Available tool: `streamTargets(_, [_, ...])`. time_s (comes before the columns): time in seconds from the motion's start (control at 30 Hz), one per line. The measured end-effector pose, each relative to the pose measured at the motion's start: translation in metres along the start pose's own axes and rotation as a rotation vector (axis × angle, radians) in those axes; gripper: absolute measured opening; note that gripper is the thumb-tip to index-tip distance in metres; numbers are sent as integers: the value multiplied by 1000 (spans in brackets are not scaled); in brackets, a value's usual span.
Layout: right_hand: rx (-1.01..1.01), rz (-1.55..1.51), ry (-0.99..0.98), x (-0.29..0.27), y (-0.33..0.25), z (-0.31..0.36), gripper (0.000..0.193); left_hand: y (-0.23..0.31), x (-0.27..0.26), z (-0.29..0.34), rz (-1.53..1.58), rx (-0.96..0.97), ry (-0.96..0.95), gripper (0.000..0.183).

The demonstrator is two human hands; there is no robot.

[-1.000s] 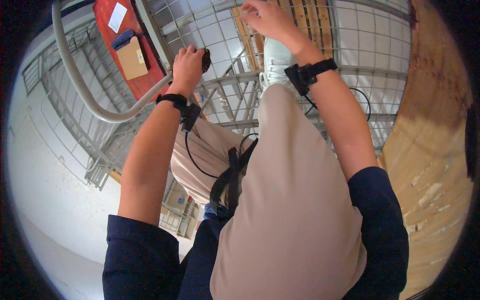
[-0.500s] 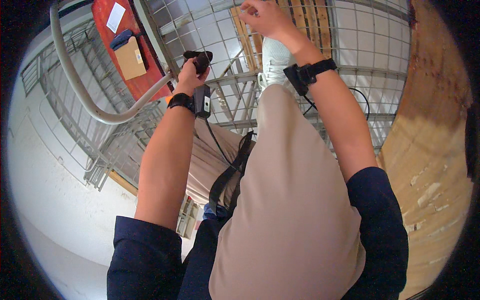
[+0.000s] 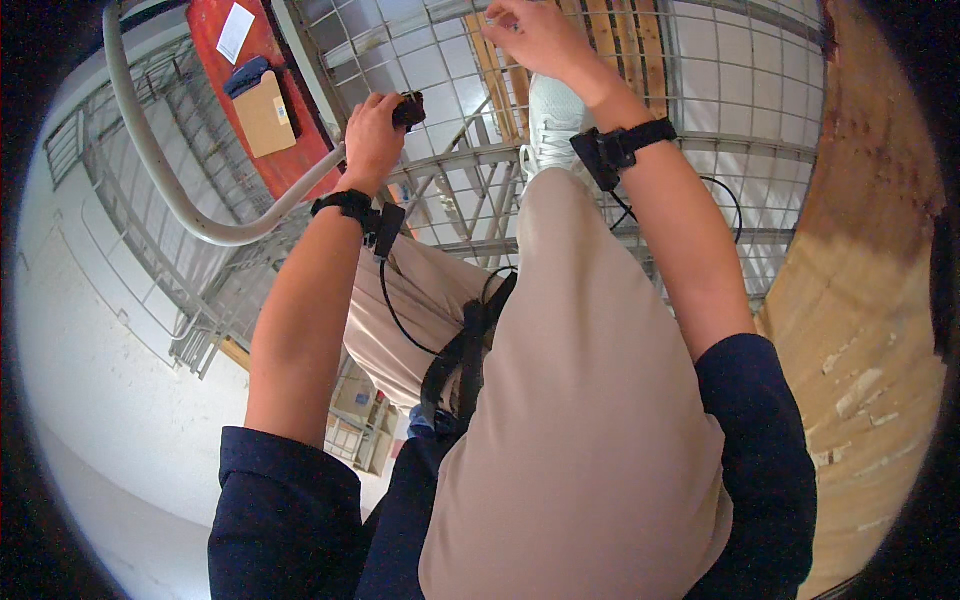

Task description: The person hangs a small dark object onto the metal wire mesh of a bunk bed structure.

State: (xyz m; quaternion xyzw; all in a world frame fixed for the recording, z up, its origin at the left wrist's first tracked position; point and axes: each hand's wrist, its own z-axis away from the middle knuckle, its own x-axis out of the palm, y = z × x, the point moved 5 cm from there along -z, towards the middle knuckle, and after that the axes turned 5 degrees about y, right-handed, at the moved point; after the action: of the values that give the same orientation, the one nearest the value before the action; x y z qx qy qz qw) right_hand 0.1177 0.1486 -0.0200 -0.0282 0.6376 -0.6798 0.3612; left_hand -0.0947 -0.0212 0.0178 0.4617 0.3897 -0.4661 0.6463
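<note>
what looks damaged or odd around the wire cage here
The wooden board on the right looks worn: pale chipped patches low down and a dark stain near its top. A black cable hangs loose from the left hand's wrist strap across the raised leg. The wire grid itself shows no visible breaks.

A single view is being supplied, taken from a head-worn fisheye camera. The scene is being viewed steeply downward, close over the person's raised knee and both forearms, which are entering from the lower edge. Straight bars are being bent toward the rim.
</note>
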Motion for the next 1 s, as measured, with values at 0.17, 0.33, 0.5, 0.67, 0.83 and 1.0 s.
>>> streamTargets(0.17, [0, -17, -17, 2, -3, 1, 38, -39, 28, 14, 386, -749, -39, 36])
streamTargets(0.33, [23, -27, -31, 3, 4, 0, 39, -44, 58, 32, 854, -1218, 99, 43])
streamTargets(0.5, [0, -17, -16, 8, 9, -3, 41, -40, 73, 40, 1387, -1482, 257, 46])
streamTargets(0.67, [-36, -39, 32, 8, 12, -4, 41, -29, 58, 40, 1184, -1396, 260, 43])
streamTargets(0.83, [-23, -32, -6, 6, 9, -4, 40, -29, 23, 31, 374, -807, 209, 41])
streamTargets(1.0, [-5, -46, 15, -2, 0, 1, 39, -6, -4, 14, 98, -365, 81, 43])
